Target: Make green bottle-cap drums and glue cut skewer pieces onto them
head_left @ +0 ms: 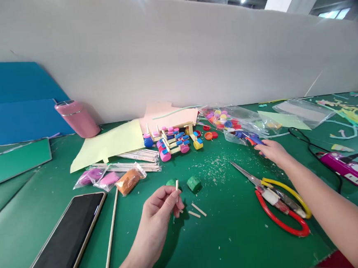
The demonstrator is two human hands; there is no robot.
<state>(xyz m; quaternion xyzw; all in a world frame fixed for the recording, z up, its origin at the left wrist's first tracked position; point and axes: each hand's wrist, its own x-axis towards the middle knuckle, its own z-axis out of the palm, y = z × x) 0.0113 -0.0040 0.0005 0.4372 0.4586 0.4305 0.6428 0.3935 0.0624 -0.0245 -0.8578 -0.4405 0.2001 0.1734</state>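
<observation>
My left hand (161, 207) pinches a short wooden stick (177, 185) upright between thumb and fingertips. Behind its fingers a green bottle cap (171, 182) shows in part, and a second green cap (194, 184) sits just to the right. Two cut stick pieces (199, 209) lie on the green table beside the hand. Farther right, my right hand (271, 151) is closed around the handle of a blue glue gun (245, 136), its nozzle pointing left at the edge of a plastic bag.
Scissors (270, 195) with red and yellow handles lie at right, near a purple power strip (351, 170) and black cord. Small cap-and-stick models (173, 142), clay packets (129, 180), a long stick (111, 238), a phone (60, 246) and a pink tumbler (78, 119) stand around.
</observation>
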